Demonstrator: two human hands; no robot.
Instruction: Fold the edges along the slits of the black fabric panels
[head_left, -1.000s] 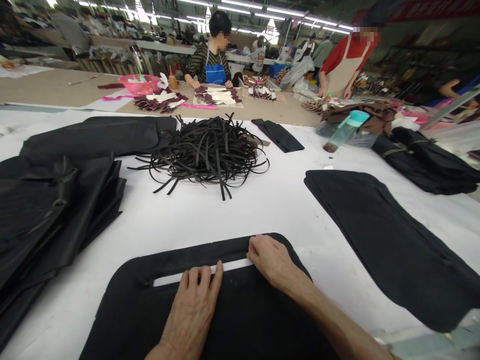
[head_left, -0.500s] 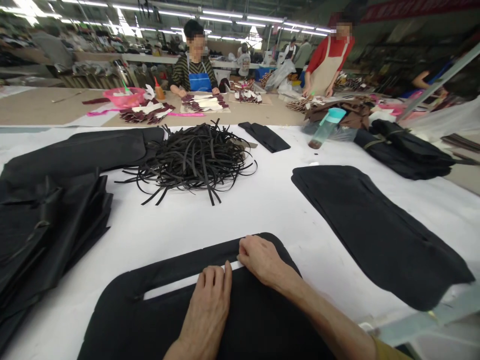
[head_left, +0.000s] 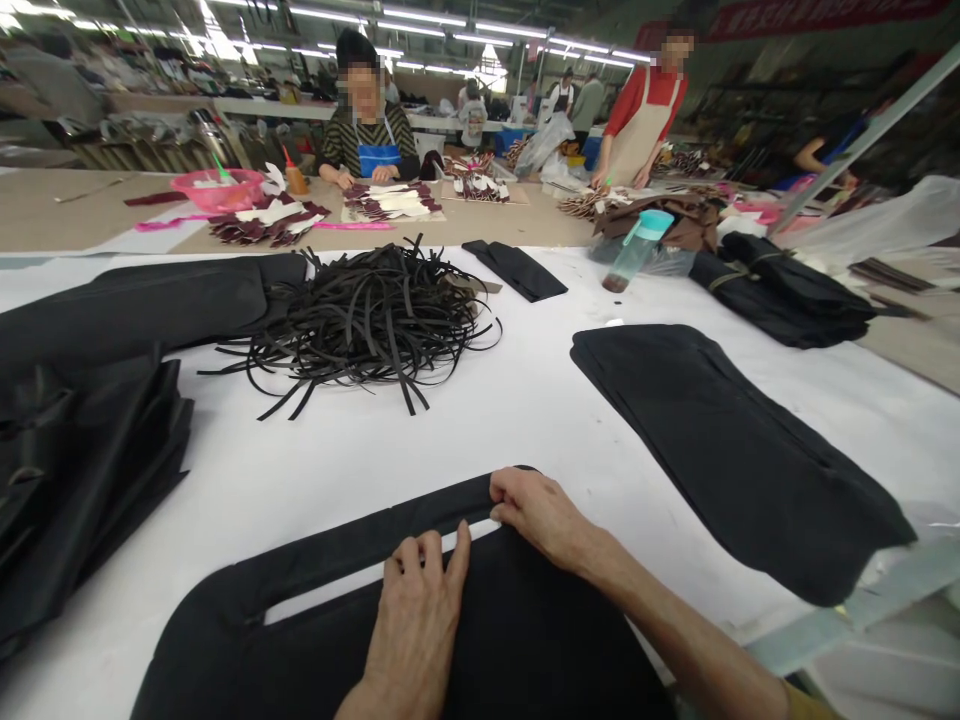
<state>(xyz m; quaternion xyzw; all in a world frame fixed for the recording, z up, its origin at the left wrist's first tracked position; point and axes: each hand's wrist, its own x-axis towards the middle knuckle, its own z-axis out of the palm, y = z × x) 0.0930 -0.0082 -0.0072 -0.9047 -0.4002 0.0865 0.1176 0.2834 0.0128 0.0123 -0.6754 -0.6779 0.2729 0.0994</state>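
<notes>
A black fabric panel (head_left: 322,660) with rounded corners lies in front of me on the white table. Along its upper part runs a long, narrow white slot (head_left: 330,592); whether a strip or the tabletop shows through it, I cannot tell. My left hand (head_left: 424,610) rests palm down on the panel, fingers extended and slightly apart, tips at the slot's lower edge. At the slot's right end, my right hand (head_left: 536,510) pinches the panel's edge between thumb and curled fingers. What lies under those fingertips is hidden.
Beyond the panel is a heap of thin black straps (head_left: 375,310). Black pieces (head_left: 727,450) are stacked at right, and a folded black pile (head_left: 82,480) stands at left. A teal-lidded bottle (head_left: 637,250) stands farther back. Two people work at the brown table (head_left: 67,215) opposite.
My right hand has shifted slightly to the right along the slot, still pinched. The left hand stays on the panel, its index finger now more apart. The whole view has moved a little.
</notes>
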